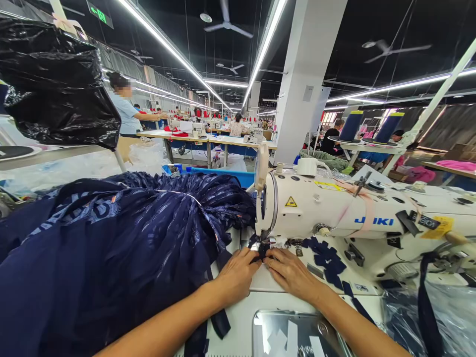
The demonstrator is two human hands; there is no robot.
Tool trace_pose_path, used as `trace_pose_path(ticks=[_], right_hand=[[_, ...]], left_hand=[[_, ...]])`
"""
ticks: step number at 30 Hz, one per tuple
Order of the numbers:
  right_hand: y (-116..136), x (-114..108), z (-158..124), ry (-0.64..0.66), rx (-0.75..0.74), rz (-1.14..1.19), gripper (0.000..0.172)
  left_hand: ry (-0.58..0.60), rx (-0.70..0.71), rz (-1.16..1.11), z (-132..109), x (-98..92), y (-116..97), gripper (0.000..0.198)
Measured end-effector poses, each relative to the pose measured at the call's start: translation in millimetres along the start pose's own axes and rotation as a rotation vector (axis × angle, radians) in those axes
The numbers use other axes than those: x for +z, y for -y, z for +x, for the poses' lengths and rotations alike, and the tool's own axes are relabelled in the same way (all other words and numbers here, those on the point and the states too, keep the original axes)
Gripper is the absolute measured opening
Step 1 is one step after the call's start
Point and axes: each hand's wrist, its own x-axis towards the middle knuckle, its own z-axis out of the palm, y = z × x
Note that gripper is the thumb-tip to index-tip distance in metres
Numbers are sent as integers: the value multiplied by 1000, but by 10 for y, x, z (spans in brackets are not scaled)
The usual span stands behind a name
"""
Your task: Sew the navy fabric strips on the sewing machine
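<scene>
Both my hands meet at the needle end of a white sewing machine [297, 203]. My left hand [240, 270] has its fingers closed on a strip of dark navy fabric [263, 249] just in front of the presser foot. From the other side, my right hand [288, 267] pinches the same fabric, its fingertips close to the foot. How much fabric lies under the fingers is hidden. A big tied bundle of navy lace fabric [148, 223] is heaped left of my left hand. Small navy fabric pieces [329, 260] lie on the machine bed beyond my right hand.
A metal tray [297, 337] with white slips sits near my forearms. Plastic wrapping [453, 312] lies at the right. Navy thread cones [351, 130] stand behind the machine. A black plastic bag [55, 84] hangs upper left. A person [128, 114] stands at a far table.
</scene>
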Motion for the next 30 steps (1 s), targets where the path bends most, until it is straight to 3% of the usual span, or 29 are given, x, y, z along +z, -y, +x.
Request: trace_pose_path(ticks=[21,30], right_hand=[[-2,26,-5,-22,17,-25,25],[-49,49,-24,-9,137,28,30]], left_hand=[[34,36,76,51,-21,57,37],[59,-4,38,121,-57,113,41]])
